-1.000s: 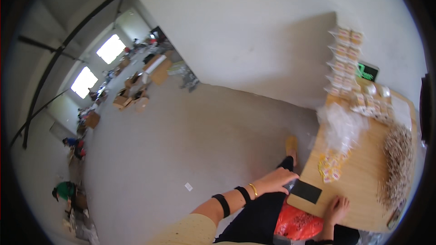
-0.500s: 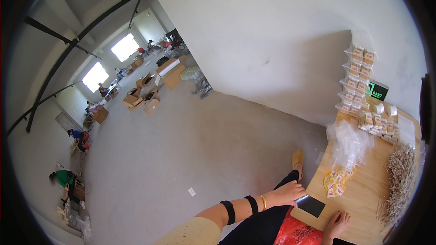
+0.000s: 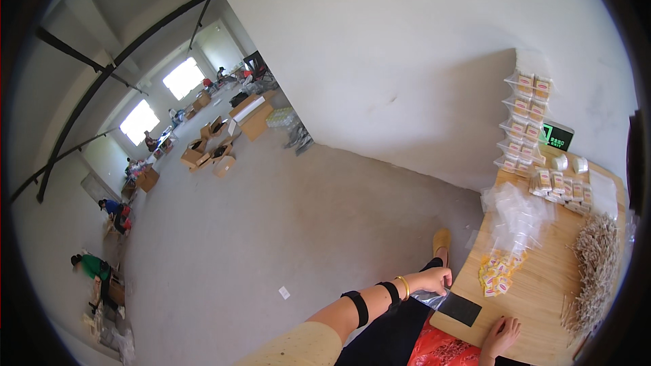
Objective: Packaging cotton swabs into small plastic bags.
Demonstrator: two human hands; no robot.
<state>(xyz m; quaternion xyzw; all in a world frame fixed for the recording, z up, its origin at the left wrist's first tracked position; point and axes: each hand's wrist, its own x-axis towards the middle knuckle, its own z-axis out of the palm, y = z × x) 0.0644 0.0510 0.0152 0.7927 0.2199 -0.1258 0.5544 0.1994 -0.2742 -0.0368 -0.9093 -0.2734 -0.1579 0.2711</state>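
Observation:
My left hand (image 3: 434,280) reaches over the table's near left edge, its fingers closed at shiny clear plastic film (image 3: 428,299). The film sits against a flat dark rectangle (image 3: 461,309) lying at the table's edge. My right hand (image 3: 502,336) rests on the wooden table with its fingers curled in; whatever they hold, if anything, is hidden. Beyond the dark rectangle lie a heap of small yellow-and-white printed cards (image 3: 498,273) and a pile of clear plastic bags (image 3: 517,217). A red plastic bag (image 3: 444,346) is below the table edge, by my lap.
Loose cotton swabs (image 3: 593,271) are heaped along the table's right side. Packed swab packets (image 3: 525,125) stand stacked at the far end, near more packets (image 3: 561,186), white round tubs (image 3: 580,165) and a green lit sign (image 3: 556,136). Cardboard boxes (image 3: 254,118) and people are across the floor.
My left hand has drawn slightly left and up from the dark rectangle, and more clear film shows below it. The view has shifted a little; my right hand stays on the table.

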